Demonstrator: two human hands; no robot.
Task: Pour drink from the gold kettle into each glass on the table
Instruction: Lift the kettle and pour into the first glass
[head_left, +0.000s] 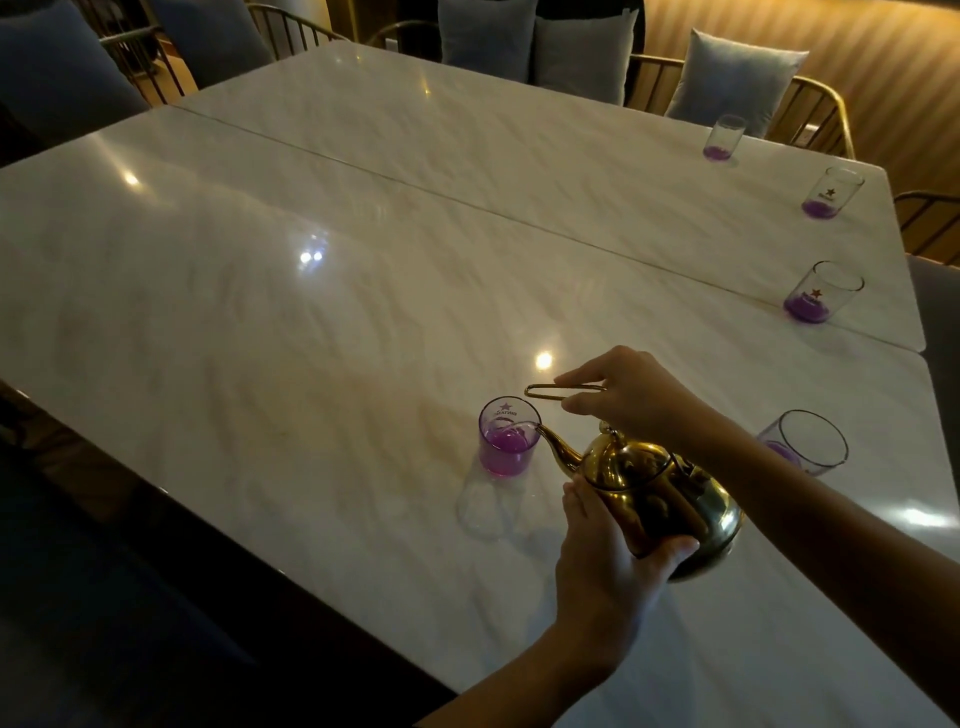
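The gold kettle (660, 499) is tilted to the left, its spout tip over the rim of the nearest glass (508, 441), which holds purple drink. My right hand (631, 395) grips the kettle's thin wire handle from above. My left hand (605, 566) supports the kettle's body from below. A second glass (810, 441) with a little purple drink stands right of my right arm, partly hidden by it. Three more glasses with purple at the bottom stand along the right edge: one (821, 293), one (829, 193) and the farthest (723, 138).
Two white marble table tops (311, 291) are joined by a seam running diagonally. Gold-frame chairs with grey cushions (727, 78) line the far side and the right side. The table's dark near-left edge drops off at lower left.
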